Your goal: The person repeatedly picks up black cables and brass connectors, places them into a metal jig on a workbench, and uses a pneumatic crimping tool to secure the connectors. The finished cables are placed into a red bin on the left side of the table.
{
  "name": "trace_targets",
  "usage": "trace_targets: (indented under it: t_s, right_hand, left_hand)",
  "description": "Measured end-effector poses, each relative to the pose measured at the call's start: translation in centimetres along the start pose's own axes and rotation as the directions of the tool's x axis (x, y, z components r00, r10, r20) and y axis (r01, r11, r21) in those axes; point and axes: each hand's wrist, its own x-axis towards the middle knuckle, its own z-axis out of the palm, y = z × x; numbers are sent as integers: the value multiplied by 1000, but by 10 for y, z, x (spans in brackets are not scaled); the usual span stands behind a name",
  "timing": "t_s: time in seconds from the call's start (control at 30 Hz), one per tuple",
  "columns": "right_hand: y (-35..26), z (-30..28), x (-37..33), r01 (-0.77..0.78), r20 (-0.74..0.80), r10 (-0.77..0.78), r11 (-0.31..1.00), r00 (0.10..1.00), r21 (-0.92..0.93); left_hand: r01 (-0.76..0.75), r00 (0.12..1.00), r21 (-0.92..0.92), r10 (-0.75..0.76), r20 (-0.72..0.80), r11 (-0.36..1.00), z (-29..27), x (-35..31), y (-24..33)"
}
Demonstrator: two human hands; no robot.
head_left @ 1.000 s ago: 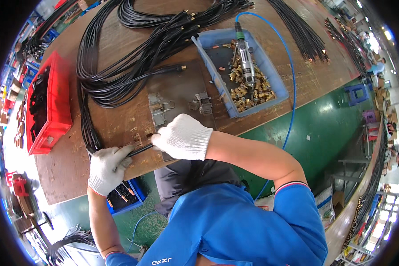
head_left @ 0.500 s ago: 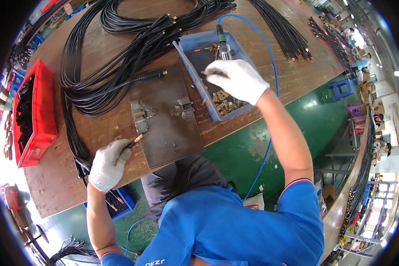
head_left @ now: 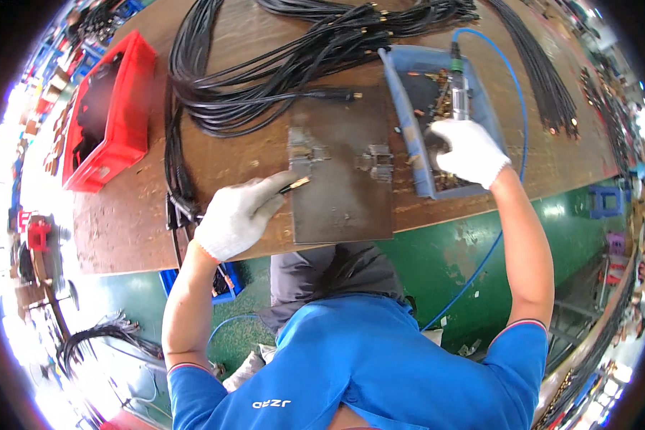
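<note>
In a white glove, my left hand (head_left: 238, 218) pinches the end of a black cable (head_left: 287, 189), whose bright metal tip (head_left: 299, 183) points over the left edge of a dark metal plate (head_left: 342, 208). My gloved right hand (head_left: 471, 152) is over a blue bin (head_left: 403, 100) of small brass-coloured parts. Its fingers are curled, and what they hold, if anything, is hidden. Right beside these fingers lies an air tool (head_left: 460, 100) with a green collar and a blue hose (head_left: 521, 93). Two metal fixtures, a left one (head_left: 304, 152) and a right one (head_left: 377, 163), sit on the plate.
Black cables (head_left: 222, 107) lie in loops across the wooden table (head_left: 122, 236), one ending above the plate. A red bin (head_left: 125, 122) of black parts stands at the left. More cables (head_left: 534, 72) lie far right. Under the table edge is another blue bin (head_left: 226, 290).
The view has shifted, so the table sits further right and higher. My left hand has brought the cable tip up along the plate's left edge. My right hand remains over the blue bin, fingers more curled.
</note>
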Motion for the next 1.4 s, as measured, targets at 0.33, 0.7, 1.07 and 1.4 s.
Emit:
trace_targets:
  t_s: [0.33,0.7,1.07,1.4]
  right_hand:
    - [-89,6,-18,153,-83,233,-297,969,943]
    - [-152,87,37,-54,131,73,-639,989,767]
    - [-159,95,42,-106,136,7,-586,991,804]
    - [-163,94,41,-134,191,43,-563,981,815]
  left_hand:
    - [-4,1000,-19,5,15,1000,-3,-2,-1]
    - [-95,986,-105,79,-149,990,-8,-4,-5]
    - [-120,979,-101,100,-180,988,-5,-3,-12]
    - [-126,976,-91,107,-189,988,-2,0,-11]
